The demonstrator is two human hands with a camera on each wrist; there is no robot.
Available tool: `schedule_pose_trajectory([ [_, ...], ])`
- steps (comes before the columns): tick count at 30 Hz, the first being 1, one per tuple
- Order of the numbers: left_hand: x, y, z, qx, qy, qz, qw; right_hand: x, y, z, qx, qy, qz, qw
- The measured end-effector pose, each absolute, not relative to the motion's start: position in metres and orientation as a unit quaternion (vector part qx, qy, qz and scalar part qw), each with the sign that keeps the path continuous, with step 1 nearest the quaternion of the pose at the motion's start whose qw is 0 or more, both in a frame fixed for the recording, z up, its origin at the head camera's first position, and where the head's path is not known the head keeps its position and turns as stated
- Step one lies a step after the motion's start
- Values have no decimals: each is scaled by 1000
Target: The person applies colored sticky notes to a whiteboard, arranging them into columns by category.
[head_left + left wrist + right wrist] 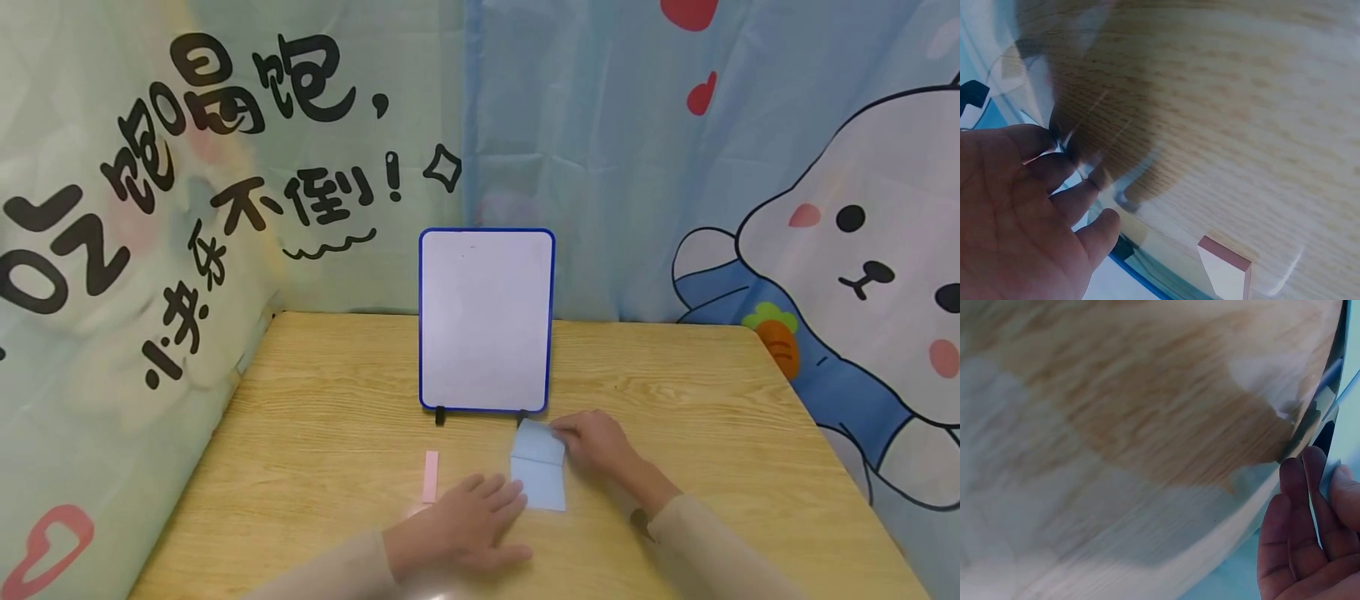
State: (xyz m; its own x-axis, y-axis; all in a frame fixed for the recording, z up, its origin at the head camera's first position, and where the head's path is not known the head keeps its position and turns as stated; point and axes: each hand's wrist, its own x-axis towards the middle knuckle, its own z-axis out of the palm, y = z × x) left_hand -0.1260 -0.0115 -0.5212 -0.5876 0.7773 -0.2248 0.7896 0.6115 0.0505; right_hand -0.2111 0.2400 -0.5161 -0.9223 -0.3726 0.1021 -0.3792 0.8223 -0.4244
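Two-toned backdrop cloth (585, 125): pale green beyond the left fingers (501, 497), blue with a cartoon animal beyond the right fingers (567, 425).
Desk (322, 383): wood-grained, reaching out under both sets of fingers and well past them on either side.
Whiteboard (486, 321): blue-rimmed, upright on small dark feet (440, 416), just beyond the right fingers and a little to their left.
Left hand (468, 525): palm down, fingers spread and mostly straight, gripping nothing; the tips reach the near left edge of the paper, though from where I stand I can't tell whether they press on it.
Right hand (600, 446): thumb and fingers pinching the paper's far right edge, the wrist coming in from the right.
Blue paper (546, 483): between the two hands, its far half caught in the right fingers, its near half beside the left fingertips.
Pink strip (430, 477): apart on the left, just past the left fingers, touched by neither hand.
Crease (538, 461): runs across the paper between the two sets of fingertips. I'd judge the step in hand to be folding or unfolding along it; the next move seems to call for the left fingers steadying the near half while the right guide the far edge.
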Motion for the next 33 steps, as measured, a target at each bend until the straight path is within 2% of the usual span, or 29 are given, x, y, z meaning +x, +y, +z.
schedule_pose_trajectory([
  [17, -124, -10, -519, 429, 897, -17, 109, -213, 243, -515, 189, -954, 232, 20],
  [33, -124, -10, -515, 422, 897, -12, 127, -209, 250, -506, 161, -954, 254, -1],
])
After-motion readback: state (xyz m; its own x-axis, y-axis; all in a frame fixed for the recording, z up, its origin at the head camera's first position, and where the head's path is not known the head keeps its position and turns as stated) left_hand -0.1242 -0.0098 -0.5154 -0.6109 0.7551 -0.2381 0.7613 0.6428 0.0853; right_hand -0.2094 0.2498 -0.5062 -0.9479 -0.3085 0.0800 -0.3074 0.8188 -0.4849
